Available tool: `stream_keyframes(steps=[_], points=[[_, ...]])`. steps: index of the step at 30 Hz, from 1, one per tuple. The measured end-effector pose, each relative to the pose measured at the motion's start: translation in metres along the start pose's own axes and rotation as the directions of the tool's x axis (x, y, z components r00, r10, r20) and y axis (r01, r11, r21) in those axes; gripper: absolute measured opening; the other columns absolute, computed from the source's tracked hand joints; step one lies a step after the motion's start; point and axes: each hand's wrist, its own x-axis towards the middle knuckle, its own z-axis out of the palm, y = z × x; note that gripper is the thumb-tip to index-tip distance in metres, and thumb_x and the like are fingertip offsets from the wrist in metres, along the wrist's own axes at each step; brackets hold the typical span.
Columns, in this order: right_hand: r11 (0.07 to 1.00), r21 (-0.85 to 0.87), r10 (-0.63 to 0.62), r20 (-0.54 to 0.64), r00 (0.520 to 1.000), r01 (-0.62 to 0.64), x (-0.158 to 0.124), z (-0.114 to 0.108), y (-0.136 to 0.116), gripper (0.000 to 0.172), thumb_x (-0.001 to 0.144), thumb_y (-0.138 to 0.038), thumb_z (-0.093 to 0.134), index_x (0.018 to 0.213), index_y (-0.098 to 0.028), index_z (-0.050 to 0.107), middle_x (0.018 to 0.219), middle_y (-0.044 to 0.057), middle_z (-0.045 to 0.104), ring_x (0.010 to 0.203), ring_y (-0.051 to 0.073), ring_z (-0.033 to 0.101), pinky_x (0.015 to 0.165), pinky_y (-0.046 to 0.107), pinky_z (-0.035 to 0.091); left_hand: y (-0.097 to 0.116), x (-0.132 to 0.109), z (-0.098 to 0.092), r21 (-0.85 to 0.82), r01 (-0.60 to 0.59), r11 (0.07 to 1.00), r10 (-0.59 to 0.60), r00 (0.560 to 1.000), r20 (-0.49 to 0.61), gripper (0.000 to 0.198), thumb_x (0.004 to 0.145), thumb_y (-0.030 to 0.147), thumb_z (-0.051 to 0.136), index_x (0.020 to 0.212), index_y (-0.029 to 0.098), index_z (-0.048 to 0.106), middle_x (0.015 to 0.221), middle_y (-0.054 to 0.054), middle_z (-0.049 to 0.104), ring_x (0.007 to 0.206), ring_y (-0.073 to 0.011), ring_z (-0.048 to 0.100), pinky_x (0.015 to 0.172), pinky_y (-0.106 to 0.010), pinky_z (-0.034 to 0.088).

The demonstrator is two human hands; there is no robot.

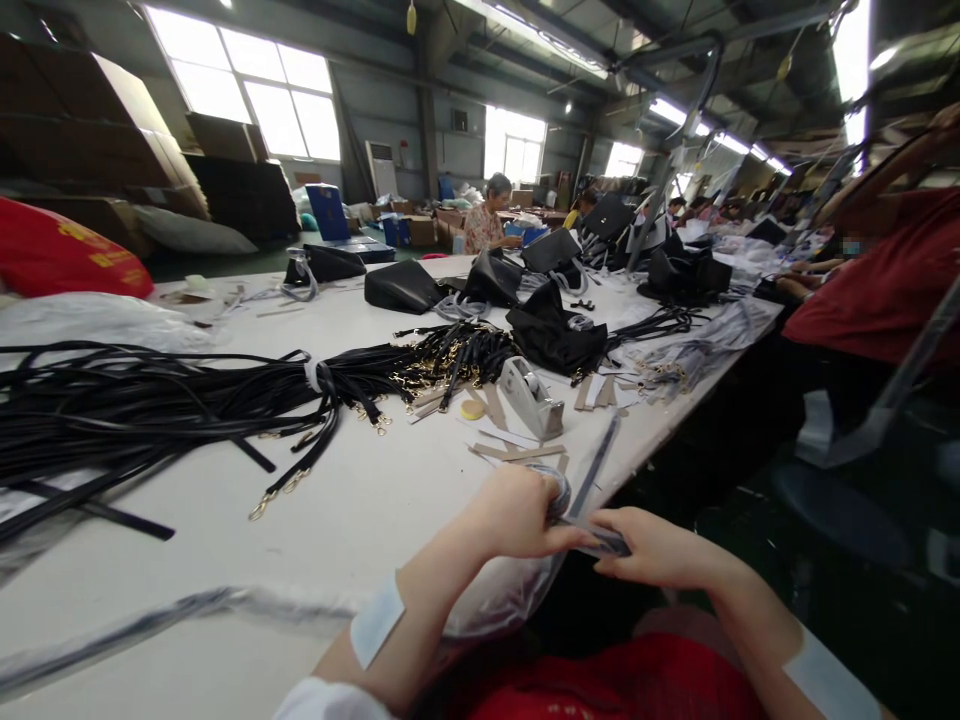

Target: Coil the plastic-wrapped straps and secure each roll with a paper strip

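Note:
Near the table's front edge, my left hand is closed around a grey-looking bundle, its thumb reaching to the right. My right hand pinches the end of a dark strap that runs between the two hands. The strap seems to be in clear plastic. Another length of wrapped strap slants away over the table just beyond my fingers. A white tape dispenser stands farther back, beside a yellow tape roll and loose paper strips. Part of what my left palm holds is hidden.
Black straps with gold clasps are heaped across the left of the white table. Black bags stand behind them. A plastic-wrapped strap lies at front left. A person in a red shirt is at right; another sits opposite.

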Motion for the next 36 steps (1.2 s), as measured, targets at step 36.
stream_keyframes(steps=[36], points=[[0.968, 0.144, -0.172, -0.205, 0.964, 0.203, -0.006, -0.009, -0.04, 0.023, 0.09, -0.025, 0.052, 0.11, -0.021, 0.063, 0.08, 0.001, 0.065, 0.073, 0.017, 0.06, 0.068, 0.024, 0.047, 0.004, -0.007, -0.012, -0.934, 0.319, 0.163, 0.052, 0.942, 0.331, 0.05, 0.069, 0.061, 0.072, 0.073, 0.012, 0.062, 0.048, 0.005, 0.047, 0.036, -0.0044, 0.034, 0.035, -0.02, 0.021]])
